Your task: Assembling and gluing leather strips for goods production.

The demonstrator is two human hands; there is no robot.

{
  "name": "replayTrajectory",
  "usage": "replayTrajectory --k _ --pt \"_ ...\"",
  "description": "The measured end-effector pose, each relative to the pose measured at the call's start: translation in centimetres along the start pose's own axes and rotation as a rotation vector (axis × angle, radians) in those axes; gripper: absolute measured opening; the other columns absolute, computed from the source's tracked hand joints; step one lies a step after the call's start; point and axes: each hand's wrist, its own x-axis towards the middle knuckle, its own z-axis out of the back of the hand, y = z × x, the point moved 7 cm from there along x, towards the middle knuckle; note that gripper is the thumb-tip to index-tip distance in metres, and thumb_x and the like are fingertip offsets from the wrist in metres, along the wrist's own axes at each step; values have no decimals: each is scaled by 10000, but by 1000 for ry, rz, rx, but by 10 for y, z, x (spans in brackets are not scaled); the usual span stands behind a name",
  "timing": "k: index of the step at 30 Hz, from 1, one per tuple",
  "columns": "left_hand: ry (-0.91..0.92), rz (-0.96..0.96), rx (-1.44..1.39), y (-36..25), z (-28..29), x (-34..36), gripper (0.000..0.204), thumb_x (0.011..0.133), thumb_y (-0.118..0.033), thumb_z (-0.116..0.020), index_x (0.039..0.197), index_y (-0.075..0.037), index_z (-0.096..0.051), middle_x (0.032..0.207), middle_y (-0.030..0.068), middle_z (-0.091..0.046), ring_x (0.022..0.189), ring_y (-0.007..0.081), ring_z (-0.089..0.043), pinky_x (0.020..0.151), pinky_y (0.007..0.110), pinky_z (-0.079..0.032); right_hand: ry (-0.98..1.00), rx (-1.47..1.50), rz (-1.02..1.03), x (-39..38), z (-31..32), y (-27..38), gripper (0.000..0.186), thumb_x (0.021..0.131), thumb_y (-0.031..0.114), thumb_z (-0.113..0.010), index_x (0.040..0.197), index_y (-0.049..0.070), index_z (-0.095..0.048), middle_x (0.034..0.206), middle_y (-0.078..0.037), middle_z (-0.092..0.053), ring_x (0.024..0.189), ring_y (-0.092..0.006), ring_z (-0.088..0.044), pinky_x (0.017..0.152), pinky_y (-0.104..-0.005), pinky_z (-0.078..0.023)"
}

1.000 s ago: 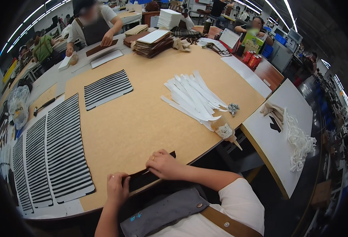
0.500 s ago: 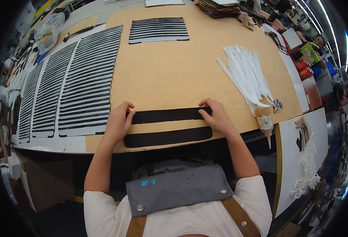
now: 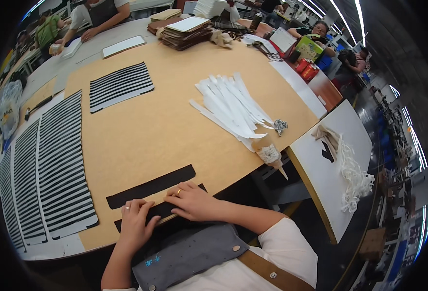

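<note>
Two black strips lie by the near table edge. The far strip (image 3: 151,186) is untouched. My left hand (image 3: 137,220) is on the near strip (image 3: 163,209), fingers curled over it and thumb apart along it. My right hand (image 3: 192,202) grips the same strip further right, fingers bent. Both hands hide much of it. Left of them lie long striped sheets (image 3: 63,165) with black and pale bands; a smaller striped sheet (image 3: 121,87) lies farther back.
White strips (image 3: 228,109) and a cone-tipped glue bottle (image 3: 269,155) are at the right. A white side board (image 3: 308,184) holds tangled cord (image 3: 352,189). Leather stacks (image 3: 187,39), red cans (image 3: 310,72) and co-workers (image 3: 102,12) are behind, a hammer (image 3: 36,106) at left.
Since half a second ago my hands have left the far strip's ends and come closer together on the nearer strip. The camera's view has turned, shifting the table in the picture.
</note>
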Motion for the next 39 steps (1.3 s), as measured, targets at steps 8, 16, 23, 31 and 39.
replayTrajectory --k 8,16,23,31,39 --pt "-43 -32 -26 7 -13 -10 370 776 -176 -741 1104 -58 -618 1048 131 -540 998 309 -502 888 432 -374 -76 44 -3 -4 -6 2 324 882 236 -646 1155 73 -579 1136 -80 -548 1104 -258 -503 943 -397 -376" --pt "-97 -54 -27 9 -16 -3 207 778 -64 -691 961 -72 -593 925 101 -548 885 290 -509 785 407 -372 -139 126 -49 7 -12 -4 125 867 143 -643 948 83 -570 1032 -52 -532 977 -245 -506 839 -382 -378" --pt "-127 -17 -75 13 4 3 194 780 -22 -680 939 -59 -576 835 108 -584 805 302 -520 758 402 -384 -172 67 24 13 10 -4 72 890 127 -614 927 97 -559 869 -43 -547 878 -229 -534 839 -352 -364" --pt "-266 214 -143 80 52 11 213 854 -47 -639 1058 -27 -580 923 165 -631 919 338 -580 817 397 -444 -272 326 -203 28 59 -83 171 841 149 -666 960 48 -596 777 -103 -647 738 -286 -621 731 -387 -460" --pt "-243 412 -165 129 51 24 209 865 -54 -630 1056 -9 -559 820 158 -632 772 312 -625 705 367 -476 -204 472 -575 28 39 -132 165 884 127 -627 978 2 -574 750 -77 -564 701 -187 -531 671 -314 -463"
